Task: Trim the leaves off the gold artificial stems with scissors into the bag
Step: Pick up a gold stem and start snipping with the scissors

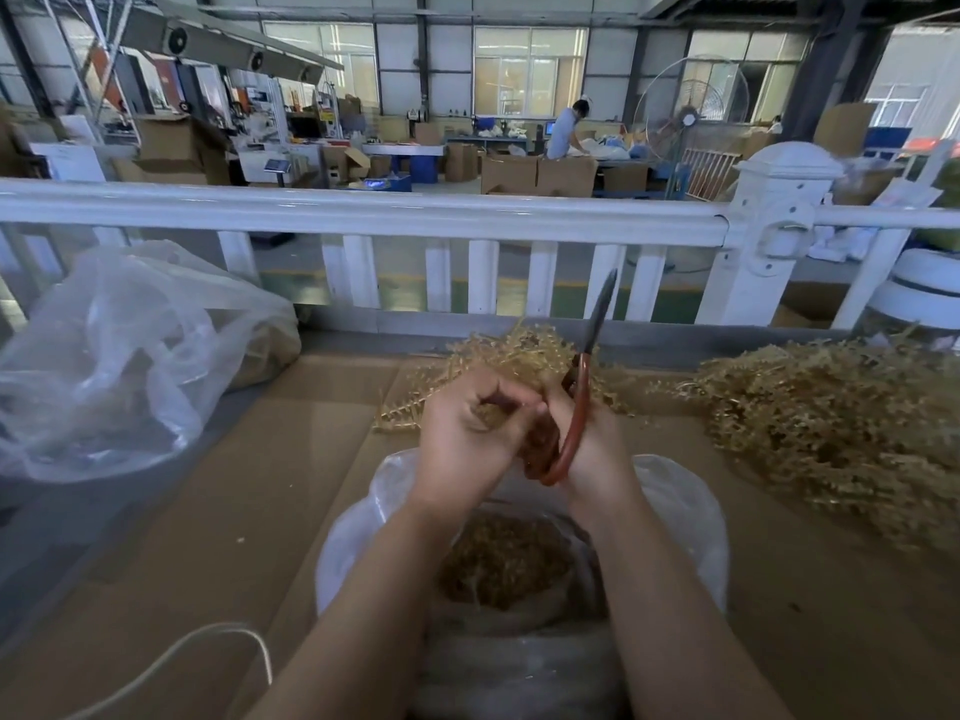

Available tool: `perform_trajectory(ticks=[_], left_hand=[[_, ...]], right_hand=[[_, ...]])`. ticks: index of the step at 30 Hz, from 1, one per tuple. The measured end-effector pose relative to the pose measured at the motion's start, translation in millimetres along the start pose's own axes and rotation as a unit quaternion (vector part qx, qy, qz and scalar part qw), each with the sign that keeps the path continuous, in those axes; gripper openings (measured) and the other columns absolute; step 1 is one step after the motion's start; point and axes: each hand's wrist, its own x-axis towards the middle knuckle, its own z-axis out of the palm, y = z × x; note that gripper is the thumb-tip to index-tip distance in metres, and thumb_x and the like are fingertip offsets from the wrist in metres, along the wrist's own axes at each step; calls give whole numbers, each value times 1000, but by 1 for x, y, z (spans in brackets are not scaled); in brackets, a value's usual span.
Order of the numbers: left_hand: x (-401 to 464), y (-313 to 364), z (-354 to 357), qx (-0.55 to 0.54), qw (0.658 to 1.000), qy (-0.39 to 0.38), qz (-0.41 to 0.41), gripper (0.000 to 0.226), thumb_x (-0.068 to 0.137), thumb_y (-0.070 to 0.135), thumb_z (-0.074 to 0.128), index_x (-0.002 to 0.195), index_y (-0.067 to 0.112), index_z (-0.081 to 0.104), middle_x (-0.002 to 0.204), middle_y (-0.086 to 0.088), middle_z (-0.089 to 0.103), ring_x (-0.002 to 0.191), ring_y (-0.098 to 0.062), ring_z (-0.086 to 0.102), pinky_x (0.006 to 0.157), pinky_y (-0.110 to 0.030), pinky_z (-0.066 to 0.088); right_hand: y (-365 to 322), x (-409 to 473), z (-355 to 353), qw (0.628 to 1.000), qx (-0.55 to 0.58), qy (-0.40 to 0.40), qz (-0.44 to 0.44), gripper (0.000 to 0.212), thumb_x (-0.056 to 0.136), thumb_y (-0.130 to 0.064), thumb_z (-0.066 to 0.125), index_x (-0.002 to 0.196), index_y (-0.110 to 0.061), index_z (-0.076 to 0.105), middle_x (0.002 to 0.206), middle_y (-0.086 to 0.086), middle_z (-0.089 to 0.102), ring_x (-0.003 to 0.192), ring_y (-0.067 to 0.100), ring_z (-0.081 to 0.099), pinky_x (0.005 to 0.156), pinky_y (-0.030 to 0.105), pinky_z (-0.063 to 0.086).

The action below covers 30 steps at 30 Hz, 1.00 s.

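Observation:
My left hand [467, 433] curls round a bunch of gold artificial stems [509, 356], whose leafy ends fan out beyond my fingers. My right hand [587, 444] grips red-handled scissors [582, 407]; their dark blades point up and away, closed, past the stems. Both hands meet above an open clear plastic bag [685, 511] with gold leaf trimmings [504, 563] inside it. The bag stands at the near edge of the cardboard-covered table [291, 485], between my forearms.
A large heap of gold stems [831, 423] lies on the table at the right. At the left sits a crumpled clear bag [130, 356] with some gold material. A white cord [208, 646] loops at the near left. A white railing [415, 215] runs behind the table.

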Motion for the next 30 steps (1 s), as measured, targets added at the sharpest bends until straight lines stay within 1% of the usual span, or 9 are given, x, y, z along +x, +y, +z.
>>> perform_trajectory(ticks=[3,6,9,12,15,20,23,26,30], left_hand=[[-6,-5,2,16,999,-46,25,26,77,-2,75,75,24,72,82,5,71,80,-19,69,76,-33,55],[-10,-5,2,3,996,-83,41,21,75,2,78,77,21,71,81,11,70,78,-10,69,73,-16,51],[-14,-6,3,-67,995,-75,-3,13,85,21,75,82,14,64,76,3,65,71,-9,63,66,-19,49],[-13,-6,3,-107,992,8,-62,28,91,33,67,76,14,54,65,-3,53,61,-18,51,56,-33,45],[-11,-10,-1,-81,985,32,-151,43,94,52,57,64,21,56,55,5,54,52,-11,52,49,-21,42],[-8,-13,-7,-88,938,-58,-331,89,65,96,43,88,18,79,89,-7,77,87,-21,74,76,-30,55],[-6,-12,-10,-174,920,-64,-346,79,71,88,45,97,21,79,94,-7,77,89,-19,74,70,-22,56],[-2,-13,-14,-272,899,-23,-343,87,81,75,52,136,8,54,100,-15,73,94,-29,71,88,-40,56],[0,-4,-16,-315,901,-40,-295,96,71,62,75,134,-3,43,122,-30,61,104,-37,65,94,-44,54]], right_hand=[[-1,0,-3,999,34,-11,-2,32,77,-42,77,89,-12,76,90,7,77,90,23,75,74,33,59],[-2,2,-8,999,33,-18,-10,16,83,-20,79,87,-6,72,82,7,74,83,24,74,68,31,58],[-3,2,-9,998,39,-25,-35,18,86,-4,73,80,-13,59,73,3,68,76,22,70,69,33,57],[-3,1,-8,997,40,-28,-63,21,86,0,73,82,-11,56,73,5,67,72,24,69,68,37,55],[0,2,-8,995,47,-23,-87,21,88,1,71,90,-12,54,73,1,67,71,18,65,71,32,53],[1,0,-11,988,65,-81,-112,21,89,6,65,93,-9,51,80,12,70,79,22,69,69,25,54],[2,0,-12,987,38,-104,-118,23,86,2,69,95,-7,50,87,21,72,83,29,66,71,30,54],[1,-1,-11,985,22,-129,-115,29,83,-4,74,97,-7,49,87,16,73,88,33,66,73,33,55],[-1,-4,-9,984,-36,-109,-138,27,79,-15,75,94,-12,53,79,2,70,82,24,69,75,35,53]])
